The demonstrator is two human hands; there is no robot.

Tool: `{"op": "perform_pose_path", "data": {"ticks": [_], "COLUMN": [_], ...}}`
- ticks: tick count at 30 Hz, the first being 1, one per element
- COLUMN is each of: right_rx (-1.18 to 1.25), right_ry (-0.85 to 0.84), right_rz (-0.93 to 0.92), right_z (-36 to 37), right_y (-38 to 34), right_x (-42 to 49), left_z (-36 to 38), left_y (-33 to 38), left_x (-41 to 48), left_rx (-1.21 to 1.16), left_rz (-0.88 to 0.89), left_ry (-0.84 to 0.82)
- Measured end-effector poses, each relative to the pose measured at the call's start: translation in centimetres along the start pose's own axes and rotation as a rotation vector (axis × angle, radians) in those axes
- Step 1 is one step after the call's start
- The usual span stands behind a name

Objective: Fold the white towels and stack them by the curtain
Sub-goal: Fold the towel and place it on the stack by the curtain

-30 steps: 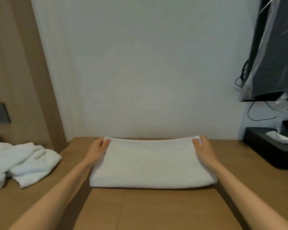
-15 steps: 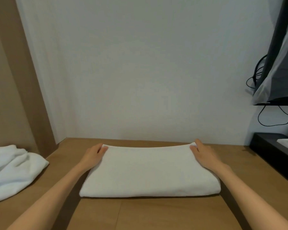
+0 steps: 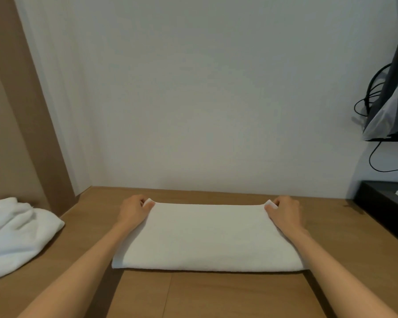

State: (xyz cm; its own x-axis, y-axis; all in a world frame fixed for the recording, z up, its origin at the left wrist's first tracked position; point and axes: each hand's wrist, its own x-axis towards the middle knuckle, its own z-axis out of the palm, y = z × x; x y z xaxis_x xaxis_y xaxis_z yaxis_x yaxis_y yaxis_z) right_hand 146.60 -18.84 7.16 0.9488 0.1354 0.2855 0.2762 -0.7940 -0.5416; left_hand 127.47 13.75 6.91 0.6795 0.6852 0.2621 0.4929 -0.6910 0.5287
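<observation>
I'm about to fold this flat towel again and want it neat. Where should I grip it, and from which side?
Probably the two far corners, one from each short end, where the left hand and right hand pinch it. The folded towel lies flat and wide; its near edge looks like a rounded fold, hard to pinch.

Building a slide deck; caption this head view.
Left hand and right hand pinch the far corners of a folded white towel on a wooden table.
</observation>
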Motion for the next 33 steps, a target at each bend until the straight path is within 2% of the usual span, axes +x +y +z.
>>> {"op": "perform_pose_path", "data": {"ticks": [3,6,10,13,16,18,20,23,26,29,33], "right_rx": [0.084,0.022,-0.121,-0.129,-0.104,0.043,0.328,0.58,0.626,0.618,0.561], "right_ry": [-0.006,-0.086,-0.244,-0.369,-0.414,-0.364,-0.266,-0.081,0.094,0.189,0.125], "right_rz": [0.002,0.006,0.109,0.174,0.195,0.188,0.174,0.097,-0.021,-0.068,-0.017], "right_z": [0.6,0.9,0.3,-0.4,-0.8,-0.8,-1.3,-3.3,-5.7,-7.7,-9.8], "right_y": [0.3,0.6,0.8,0.8,0.4,0.0,-0.6,-2.4,-4.2,-5.1,-4.9], "right_x": [-0.1,0.0,0.3,0.7,0.5,0.0,-0.4,-0.9,-1.9,-3.1,-4.3], "left_z": [0.3,0.2,-0.4,-0.7,-0.3,-0.1,-0.6,-2.7,-5.5,-8.2,-10.4], "left_y": [-0.1,-0.1,0.3,0.5,0.5,0.7,1.0,2.0,3.5,4.4,3.9], "left_x": [0.0,0.0,0.3,0.3,0.2,0.0,-0.3,-0.7,-1.4,-2.5,-4.1], "left_rx": [-0.084,-0.091,0.074,0.131,-0.056,-0.291,-0.488,-0.636,-0.671,-0.705,-0.739], "left_rz": [-0.075,-0.114,-0.16,-0.191,-0.217,-0.232,-0.21,-0.17,-0.093,-0.029,-0.123], "left_ry": [0.038,0.044,-0.071,-0.135,-0.141,-0.093,-0.013,0.142,0.291,0.376,0.354]}}
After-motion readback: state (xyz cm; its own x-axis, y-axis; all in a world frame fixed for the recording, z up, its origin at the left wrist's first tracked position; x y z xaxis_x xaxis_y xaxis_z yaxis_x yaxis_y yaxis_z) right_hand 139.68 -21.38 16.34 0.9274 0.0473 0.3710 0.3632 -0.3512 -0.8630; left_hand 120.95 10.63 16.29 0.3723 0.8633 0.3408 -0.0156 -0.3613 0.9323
